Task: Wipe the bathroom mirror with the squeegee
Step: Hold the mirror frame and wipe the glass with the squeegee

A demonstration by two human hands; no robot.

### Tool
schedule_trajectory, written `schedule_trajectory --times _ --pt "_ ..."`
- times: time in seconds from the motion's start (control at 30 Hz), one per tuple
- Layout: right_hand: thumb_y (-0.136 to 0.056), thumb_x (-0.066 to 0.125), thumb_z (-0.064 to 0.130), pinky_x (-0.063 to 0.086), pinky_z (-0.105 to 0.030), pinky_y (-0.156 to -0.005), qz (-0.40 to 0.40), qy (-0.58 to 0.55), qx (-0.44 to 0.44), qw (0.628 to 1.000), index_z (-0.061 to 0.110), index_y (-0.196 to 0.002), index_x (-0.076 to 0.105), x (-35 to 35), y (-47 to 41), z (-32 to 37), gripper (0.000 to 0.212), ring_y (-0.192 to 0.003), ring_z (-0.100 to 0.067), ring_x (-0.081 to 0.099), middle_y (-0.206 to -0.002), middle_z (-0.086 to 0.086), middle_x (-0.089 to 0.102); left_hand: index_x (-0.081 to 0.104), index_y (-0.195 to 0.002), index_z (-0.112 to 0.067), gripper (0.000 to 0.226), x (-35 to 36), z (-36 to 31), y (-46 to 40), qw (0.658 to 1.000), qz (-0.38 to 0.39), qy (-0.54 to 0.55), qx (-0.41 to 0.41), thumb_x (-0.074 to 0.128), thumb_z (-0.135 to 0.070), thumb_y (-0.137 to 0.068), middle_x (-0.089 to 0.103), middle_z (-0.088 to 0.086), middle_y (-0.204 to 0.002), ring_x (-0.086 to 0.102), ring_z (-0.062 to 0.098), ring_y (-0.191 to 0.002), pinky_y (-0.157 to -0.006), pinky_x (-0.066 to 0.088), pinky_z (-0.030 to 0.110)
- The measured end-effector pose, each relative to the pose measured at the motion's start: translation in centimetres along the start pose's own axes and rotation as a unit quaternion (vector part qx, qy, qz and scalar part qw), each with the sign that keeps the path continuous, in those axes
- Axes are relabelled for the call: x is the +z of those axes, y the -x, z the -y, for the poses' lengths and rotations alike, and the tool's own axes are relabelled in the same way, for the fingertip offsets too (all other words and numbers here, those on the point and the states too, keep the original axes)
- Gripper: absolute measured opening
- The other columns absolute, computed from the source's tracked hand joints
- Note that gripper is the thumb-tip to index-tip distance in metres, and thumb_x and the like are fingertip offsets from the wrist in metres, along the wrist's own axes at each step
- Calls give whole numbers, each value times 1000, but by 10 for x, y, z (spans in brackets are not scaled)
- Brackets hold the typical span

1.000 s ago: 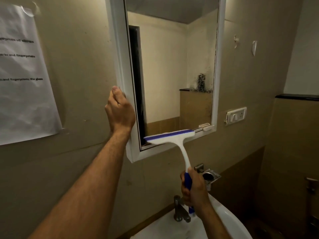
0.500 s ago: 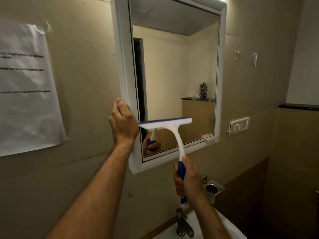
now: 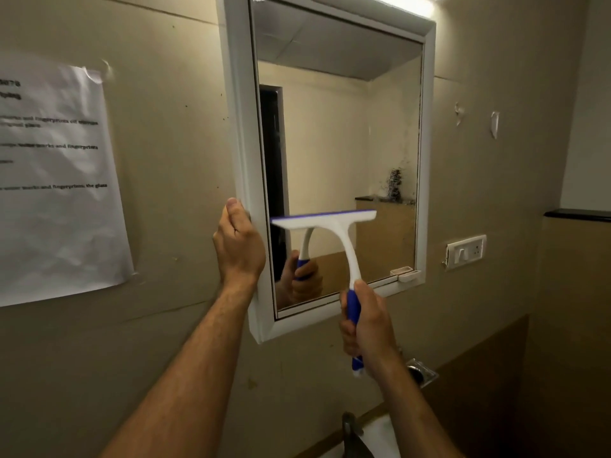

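A white-framed mirror (image 3: 344, 133) hangs on the beige wall. My right hand (image 3: 367, 322) grips the blue handle of a white and blue squeegee (image 3: 334, 226). Its blade lies level across the lower half of the glass, on the left side. My left hand (image 3: 238, 242) clasps the left side of the mirror frame (image 3: 239, 127), thumb up. The glass reflects the squeegee and the hand holding it.
A printed paper sheet (image 3: 56, 186) is taped to the wall at the left. A switch plate (image 3: 464, 252) sits right of the mirror. Below are a tap (image 3: 350, 431), a white sink edge (image 3: 385, 438) and a metal holder (image 3: 421, 375).
The squeegee has moved up from the mirror's bottom edge to the lower half of the glass. My right hand rose with it. The view has tilted upward; the left hand stays on the frame.
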State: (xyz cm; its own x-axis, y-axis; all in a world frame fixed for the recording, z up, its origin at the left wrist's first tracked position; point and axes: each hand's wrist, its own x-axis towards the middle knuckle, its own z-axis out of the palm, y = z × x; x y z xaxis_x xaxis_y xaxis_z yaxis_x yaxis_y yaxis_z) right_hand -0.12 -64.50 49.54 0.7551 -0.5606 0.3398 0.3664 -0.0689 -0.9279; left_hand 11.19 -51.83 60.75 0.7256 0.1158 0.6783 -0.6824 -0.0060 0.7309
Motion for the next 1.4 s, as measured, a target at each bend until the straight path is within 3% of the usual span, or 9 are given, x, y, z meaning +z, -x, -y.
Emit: schedule_trajectory --times 0.13,0.23,0.4,0.73,0.9,1.0,1.03,1.17,1.4 --pt "-98 34 48 27 -26 -41 5 3 -22 1000 13 -80 55 1 -2 15 44 -40 -13 31 -50 1 41 43 -139 -3 76 -4 -5 -10 998 46 23 -34 9 -58 -99 49 18 -139 46 34 -128 -108 34 43" --pt "-99 33 49 28 -24 -38 -3 20 -96 995 16 -81 54 13 -29 80 43 -39 -12 31 -51 3 41 35 -146 -14 73 -3 -35 -29 997 64 35 -14 7 -60 -97 45 8 -145 47 12 -123 -103 31 27" --pt "-97 35 53 30 -23 -39 -16 23 -156 987 16 -88 53 34 -83 189 42 -41 -10 34 -63 -3 47 43 -135 -10 62 15 -89 -75 999 23 14 21 12 -52 -101 32 -18 -76 29 -7 -64 -55 21 12" --pt "-99 32 53 30 -24 -40 -2 101 -153 983 13 -87 51 6 -76 142 46 -42 -11 35 -62 -4 43 42 -103 -18 48 26 -73 -87 995 -9 -49 82 11 -55 -100 40 -11 -74 40 -1 -64 -52 26 14" --pt "-99 35 47 39 -21 -50 -166 203 -290 920 22 -90 57 -2 -93 163 34 -55 -9 49 -66 4 52 55 -101 -3 61 15 -104 -66 996 58 63 28 13 -47 -102 40 -7 -65 52 0 -67 -49 25 11" --pt "-101 34 46 37 -18 -49 -207 194 -318 905 19 -101 57 -7 -121 200 36 -56 -6 49 -68 5 52 47 -45 2 67 66 -114 -68 915 287 282 -18 25 -28 -99 37 0 -29 49 -5 -33 -40 36 4" --pt "-101 34 46 37 -18 -50 -213 191 -315 905 18 -101 57 -9 -130 209 37 -57 -6 49 -69 5 51 55 -52 5 61 88 -98 -87 899 290 326 -23 31 -30 -96 46 2 -36 50 -2 -37 -46 41 5" --pt "-102 28 45 35 -23 -53 -200 202 -293 913 19 -92 53 -13 -146 204 38 -58 -9 46 -68 3 48 49 -92 -18 59 215 6 -112 622 481 597 -160 8 -59 -97 38 -4 -56 31 6 -38 -37 28 17" --pt "-102 29 44 41 -24 -56 -204 187 -287 917 29 -80 48 -13 -131 159 33 -62 -11 52 -69 2 53 39 -84 -19 39 205 20 -86 586 531 591 -161 23 -53 -94 33 -4 -51 28 7 -36 -37 27 15"
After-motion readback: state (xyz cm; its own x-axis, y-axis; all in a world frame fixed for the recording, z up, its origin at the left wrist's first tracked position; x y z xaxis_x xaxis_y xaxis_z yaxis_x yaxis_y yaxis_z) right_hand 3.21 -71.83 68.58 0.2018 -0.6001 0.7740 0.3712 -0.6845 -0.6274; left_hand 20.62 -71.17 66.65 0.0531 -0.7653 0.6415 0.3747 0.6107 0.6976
